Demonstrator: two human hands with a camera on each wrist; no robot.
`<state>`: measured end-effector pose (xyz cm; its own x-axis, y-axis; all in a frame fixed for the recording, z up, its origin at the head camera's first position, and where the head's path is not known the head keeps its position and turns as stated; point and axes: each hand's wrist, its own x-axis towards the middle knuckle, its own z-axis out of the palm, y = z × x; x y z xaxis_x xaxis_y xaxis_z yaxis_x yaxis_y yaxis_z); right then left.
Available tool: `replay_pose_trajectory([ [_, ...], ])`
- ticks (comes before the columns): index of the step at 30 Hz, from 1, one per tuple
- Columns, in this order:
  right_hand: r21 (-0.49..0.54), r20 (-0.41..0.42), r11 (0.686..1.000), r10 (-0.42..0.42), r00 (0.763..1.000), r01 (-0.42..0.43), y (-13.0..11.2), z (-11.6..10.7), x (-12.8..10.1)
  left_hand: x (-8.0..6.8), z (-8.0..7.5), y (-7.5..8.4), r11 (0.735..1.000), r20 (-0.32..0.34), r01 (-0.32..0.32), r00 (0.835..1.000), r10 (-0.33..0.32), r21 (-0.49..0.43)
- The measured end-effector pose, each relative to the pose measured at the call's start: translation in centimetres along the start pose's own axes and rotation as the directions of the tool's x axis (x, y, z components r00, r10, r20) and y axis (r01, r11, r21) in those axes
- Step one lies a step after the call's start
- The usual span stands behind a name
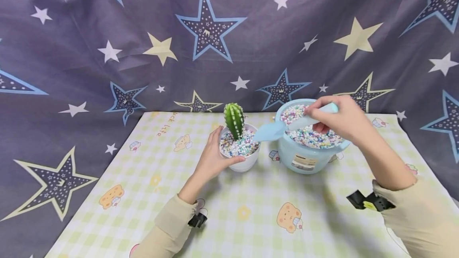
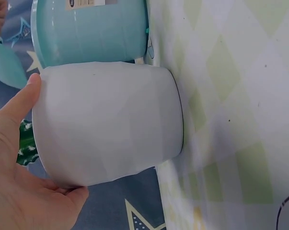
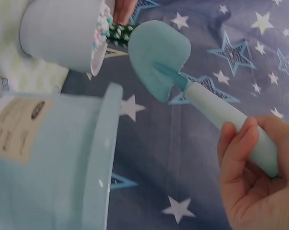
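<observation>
Gripping scoop (image 1: 287,126) near-level, right hand (image 1: 340,118), blade leftward toward pot (image 1: 244,158)

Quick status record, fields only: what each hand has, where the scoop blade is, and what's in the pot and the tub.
left hand: grips white pot
right hand: holds blue scoop by its handle
scoop blade: between pot and blue tub, looks empty
pot: upright, cactus amid coloured pebbles
tub: coloured pebbles, nearly full
surface: checked mat
</observation>
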<state>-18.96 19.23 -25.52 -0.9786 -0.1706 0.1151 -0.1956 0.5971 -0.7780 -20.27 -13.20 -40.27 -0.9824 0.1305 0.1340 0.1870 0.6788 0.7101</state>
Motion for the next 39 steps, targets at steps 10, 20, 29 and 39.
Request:
replay_pose_trajectory([
  [10, 0.011, -0.18, 1.0, 0.027, 0.983, -0.026, 1.5, -4.7, -1.3, 0.1, 0.1, 0.0, 1.0, 0.007, 0.013, 1.0, -0.013, 0.001],
  [20, -0.397, -0.269, 0.904, 0.054, 0.961, -0.162, 2.1, -8.0, -2.0, 0.0, 0.1, 0.0, 1.0, 0.006, 0.012, 1.0, -0.012, -0.009],
  [29, -0.694, -0.085, 0.714, 0.045, 0.995, -0.091, 0.8, -9.4, -0.5, 0.0, -0.1, 0.1, 1.0, 0.015, 0.013, 1.0, -0.013, 0.0],
  [39, -0.714, 0.096, 0.7, 0.111, 0.989, -0.009, 0.9, -7.2, 3.1, 0.0, -0.1, 0.2, 1.0, 0.021, 0.017, 1.0, -0.017, -0.003],
])
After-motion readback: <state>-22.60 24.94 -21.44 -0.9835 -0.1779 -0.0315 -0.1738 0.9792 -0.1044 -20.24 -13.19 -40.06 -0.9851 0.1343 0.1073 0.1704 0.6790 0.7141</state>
